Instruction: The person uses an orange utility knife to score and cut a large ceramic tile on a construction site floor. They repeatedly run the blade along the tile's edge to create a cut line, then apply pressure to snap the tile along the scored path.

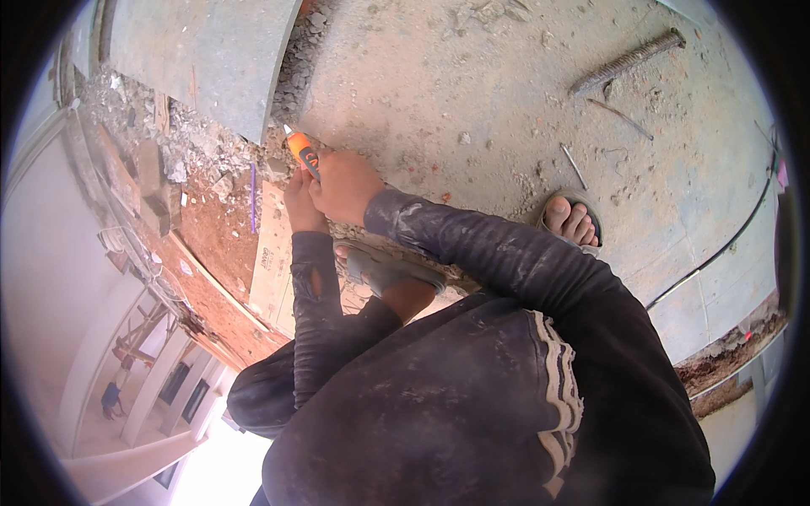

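Observation:
In my right hand [348,181] is an orange and dark grey utility knife [300,148], its pale pointed tip aimed up and to the left. My right fingers are closed round its grip. Just below and against it sits my left hand [299,202], fingers curled in by the knife's lower part; what they hold is hidden. Under and beside the left hand lies a flat piece of brown cardboard [272,253]. The knife's tip is close to the lower corner of a large grey sheet [207,63].
Rubble [190,143], wood offcuts [152,181] and a thin purple strip [253,198] lie left of my hands. A ribbed metal bar [629,61] and short rods [574,166] rest on the dusty floor at right. A black cable [717,253] crosses further right. My sandalled feet stand nearby.

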The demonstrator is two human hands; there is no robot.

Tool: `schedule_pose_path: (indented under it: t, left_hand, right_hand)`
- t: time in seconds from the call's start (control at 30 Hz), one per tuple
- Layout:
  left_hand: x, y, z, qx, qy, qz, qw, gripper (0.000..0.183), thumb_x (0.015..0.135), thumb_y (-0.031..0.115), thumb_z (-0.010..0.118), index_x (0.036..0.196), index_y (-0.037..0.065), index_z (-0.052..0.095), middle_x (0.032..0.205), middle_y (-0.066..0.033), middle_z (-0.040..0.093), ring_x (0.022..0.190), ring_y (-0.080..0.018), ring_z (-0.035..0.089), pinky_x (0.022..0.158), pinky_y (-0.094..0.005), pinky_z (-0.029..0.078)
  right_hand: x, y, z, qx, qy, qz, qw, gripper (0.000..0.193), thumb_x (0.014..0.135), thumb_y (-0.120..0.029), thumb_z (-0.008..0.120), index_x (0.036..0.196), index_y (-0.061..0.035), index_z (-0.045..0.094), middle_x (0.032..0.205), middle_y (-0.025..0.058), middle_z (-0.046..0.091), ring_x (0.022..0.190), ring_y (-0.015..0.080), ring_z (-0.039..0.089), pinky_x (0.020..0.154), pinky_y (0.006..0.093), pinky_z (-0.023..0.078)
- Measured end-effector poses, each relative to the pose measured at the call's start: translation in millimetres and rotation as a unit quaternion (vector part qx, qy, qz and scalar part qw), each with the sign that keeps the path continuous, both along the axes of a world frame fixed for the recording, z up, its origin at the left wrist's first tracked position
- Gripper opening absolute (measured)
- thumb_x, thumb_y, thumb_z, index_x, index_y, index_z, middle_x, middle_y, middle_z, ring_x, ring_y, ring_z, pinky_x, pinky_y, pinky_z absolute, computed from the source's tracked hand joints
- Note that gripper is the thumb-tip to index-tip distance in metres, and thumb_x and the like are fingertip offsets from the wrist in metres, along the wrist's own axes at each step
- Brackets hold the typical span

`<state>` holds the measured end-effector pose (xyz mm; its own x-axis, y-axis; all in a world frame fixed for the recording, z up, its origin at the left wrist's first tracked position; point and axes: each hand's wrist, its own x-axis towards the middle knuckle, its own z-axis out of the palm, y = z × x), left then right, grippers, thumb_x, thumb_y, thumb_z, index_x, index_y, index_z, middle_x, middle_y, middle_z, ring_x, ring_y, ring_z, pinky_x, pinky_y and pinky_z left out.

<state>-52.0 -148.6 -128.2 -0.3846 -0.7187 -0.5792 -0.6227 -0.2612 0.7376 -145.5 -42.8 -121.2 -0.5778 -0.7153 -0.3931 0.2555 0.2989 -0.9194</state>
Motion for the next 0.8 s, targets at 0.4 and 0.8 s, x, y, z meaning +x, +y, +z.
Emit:
schedule_pose_path:
  t: [0.4,0.8]
  left_hand:
    - [-42.9,1.8,20.3,0.039,-0.005,0.023,0.999,0.044,0.09,0.044,0.055,0.094,0.001,0.062,0.085,-0.005,0.061,0.074,-0.0128,0.057,0.067,-0.0267,0.045]
    - [-36.0,-19.5,25.4,0.073,-0.014,0.004,0.997,0.037,0.087,0.035,0.059,0.107,0.005,0.056,0.095,-0.0063,0.063,0.086,-0.0168,0.061,0.076,-0.0321,0.046]
  right_hand:
    - [-13.2,-6.5,-8.5,-0.025,-0.001,0.035,0.999,0.024,0.073,-0.016,0.056,0.085,0.0039,0.061,0.08,0.0234,0.063,0.078,0.0381,0.063,0.071,0.046,0.05]
    - [-33.7,-5.1,-4.4,-0.038,-0.366,0.095,0.925,0.036,0.061,-0.022,0.063,0.087,0.003,0.057,0.078,0.0108,0.057,0.069,0.0233,0.056,0.056,0.0376,0.043]
